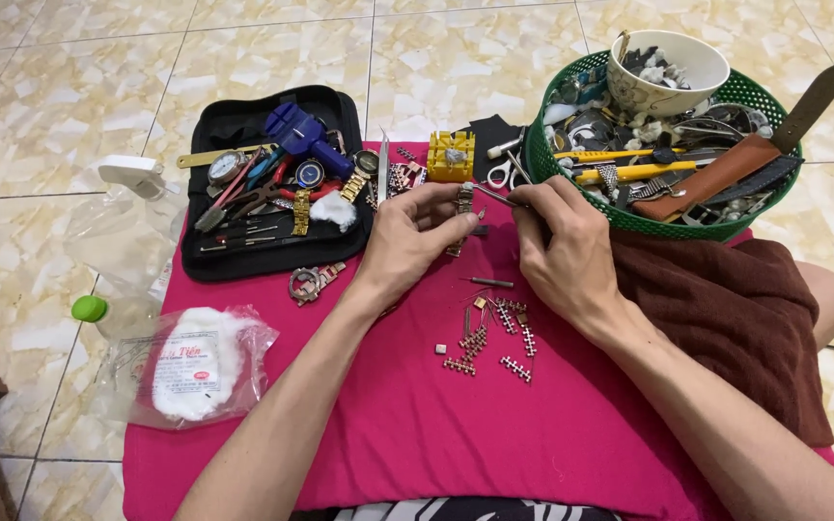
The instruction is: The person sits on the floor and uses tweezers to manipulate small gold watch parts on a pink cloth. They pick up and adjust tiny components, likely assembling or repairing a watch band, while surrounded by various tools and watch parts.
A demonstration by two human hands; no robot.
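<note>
Fingers of left hand pinch metal watch band near pink cloth's far edge; right hand grips thin pin tool at band. Slip risk: tool skids, loose links scatter.

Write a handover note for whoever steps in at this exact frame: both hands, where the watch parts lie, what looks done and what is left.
Left hand: pinches a metal watch bracelet upright above the pink cloth.
Right hand: holds a thin pin tool, tip at the bracelet's top.
Parts: loose links lie on the cloth by the wrists, with a small pin above them.
Done: several links are already off.
Left: the bracelet is not laid down; the links remain scattered.
Nearby: open black tool case left, green basket right.
</note>
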